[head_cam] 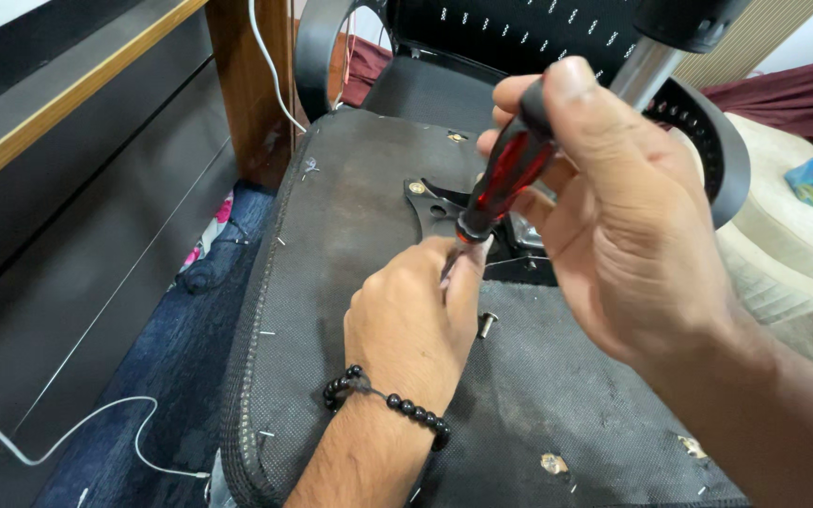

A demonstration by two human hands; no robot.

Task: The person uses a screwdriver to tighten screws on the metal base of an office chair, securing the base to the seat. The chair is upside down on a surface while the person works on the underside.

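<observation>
My right hand (632, 216) grips the screwdriver (505, 179), left hand (416, 320) fingers pinching its tip near the seat underside (350, 235) centre w/ a loose bolt (487, 324) beside; tip may slip and jab fingers.

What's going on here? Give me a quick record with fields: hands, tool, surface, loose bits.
right hand: grips the red and black screwdriver handle, tilted
left hand: steadies the screwdriver's tip, which it hides
surface: grey fabric underside of an upturned office chair seat
fitting: black metal bracket plate beside the tip
loose bits: silver bolt standing right of the left hand
wrist: black bead bracelet
</observation>
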